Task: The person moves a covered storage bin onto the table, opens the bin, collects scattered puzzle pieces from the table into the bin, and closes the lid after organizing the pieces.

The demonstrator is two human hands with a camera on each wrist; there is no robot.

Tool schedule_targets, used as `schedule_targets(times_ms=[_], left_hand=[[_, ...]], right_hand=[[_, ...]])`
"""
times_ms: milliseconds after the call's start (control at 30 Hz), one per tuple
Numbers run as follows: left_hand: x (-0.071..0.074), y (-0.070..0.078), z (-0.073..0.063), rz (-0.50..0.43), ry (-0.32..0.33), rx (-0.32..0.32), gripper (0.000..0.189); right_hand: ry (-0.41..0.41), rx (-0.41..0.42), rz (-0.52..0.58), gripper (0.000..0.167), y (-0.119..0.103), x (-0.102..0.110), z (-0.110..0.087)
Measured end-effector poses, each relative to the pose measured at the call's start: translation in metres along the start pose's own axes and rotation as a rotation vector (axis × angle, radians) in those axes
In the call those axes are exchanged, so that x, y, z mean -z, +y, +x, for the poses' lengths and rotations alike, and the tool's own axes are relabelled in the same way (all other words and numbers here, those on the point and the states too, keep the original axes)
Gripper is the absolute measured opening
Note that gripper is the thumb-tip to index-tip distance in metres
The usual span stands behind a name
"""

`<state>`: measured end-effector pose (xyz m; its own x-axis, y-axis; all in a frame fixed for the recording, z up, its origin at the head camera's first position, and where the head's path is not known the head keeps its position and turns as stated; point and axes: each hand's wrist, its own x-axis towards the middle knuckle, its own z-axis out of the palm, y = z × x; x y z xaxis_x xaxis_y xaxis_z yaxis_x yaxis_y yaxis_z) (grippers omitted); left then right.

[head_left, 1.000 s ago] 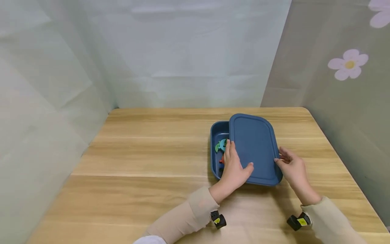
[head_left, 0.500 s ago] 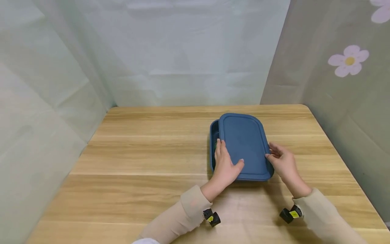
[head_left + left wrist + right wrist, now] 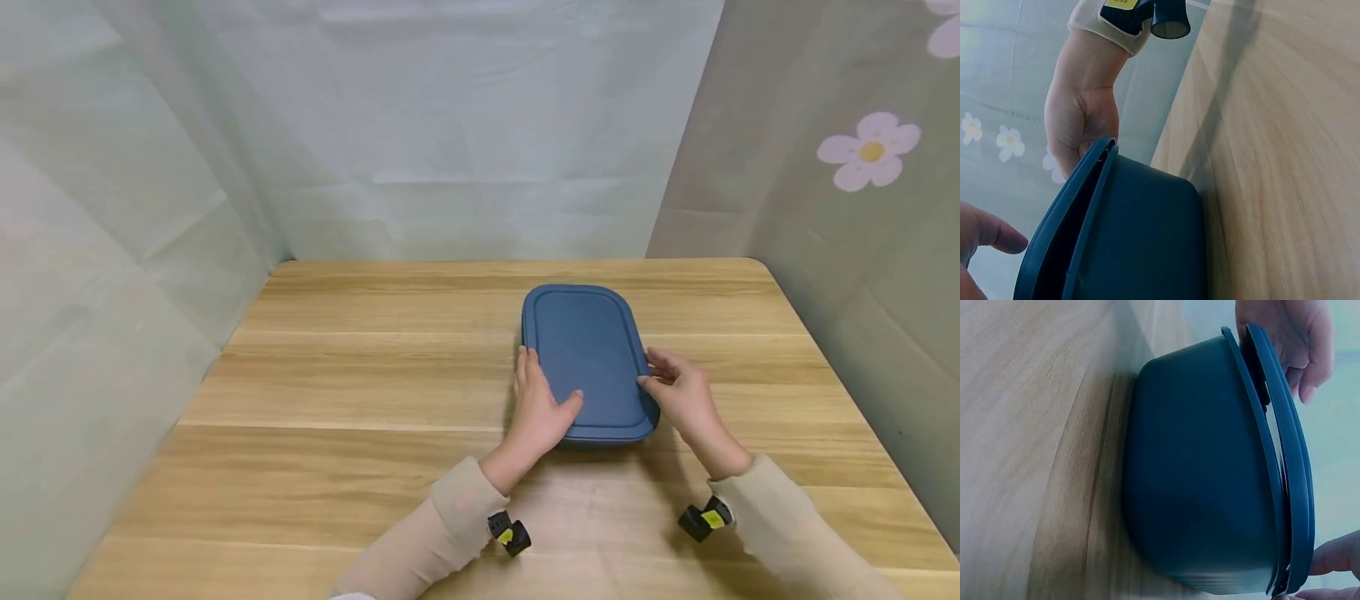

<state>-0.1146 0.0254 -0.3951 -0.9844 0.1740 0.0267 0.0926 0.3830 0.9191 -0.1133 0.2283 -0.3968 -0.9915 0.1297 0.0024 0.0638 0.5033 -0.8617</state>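
Note:
A dark blue lid (image 3: 588, 358) lies over a blue lunch box (image 3: 1197, 469) on the table. In the right wrist view a narrow gap runs between the box's rim and the lid (image 3: 1297, 487); the left wrist view shows a gap too, along the box (image 3: 1147, 231). My left hand (image 3: 538, 417) touches the lid's left edge with straight fingers, its thumb spread above the lid. On the other side, my right hand (image 3: 686, 400) pinches the lid's right edge between thumb and fingers. The inside of the box is hidden.
The wooden table (image 3: 337, 375) extends around the box, widest to its left. Pale cloth (image 3: 465, 125) hangs behind the table, and a flower-printed sheet (image 3: 855, 275) stands at the right. Small black cameras (image 3: 510, 533) sit at both wrists.
The lid has slid left and straightened over the box, covering the opening and the coloured small pieces seen inside earlier. Both hands have moved left with it.

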Motion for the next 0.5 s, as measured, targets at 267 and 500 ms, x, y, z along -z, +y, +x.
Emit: schedule_targets(times_ms=[267, 500], left_hand=[[0.002, -0.008, 0.001, 0.009, 0.0, 0.018, 0.089], [0.005, -0.012, 0.004, 0.019, -0.005, 0.015, 0.086]], right_hand=[[-0.012, -0.007, 0.01, 0.05, 0.001, -0.002, 0.001], [-0.027, -0.004, -0.002, 0.052, -0.001, 0.0, 0.002]])
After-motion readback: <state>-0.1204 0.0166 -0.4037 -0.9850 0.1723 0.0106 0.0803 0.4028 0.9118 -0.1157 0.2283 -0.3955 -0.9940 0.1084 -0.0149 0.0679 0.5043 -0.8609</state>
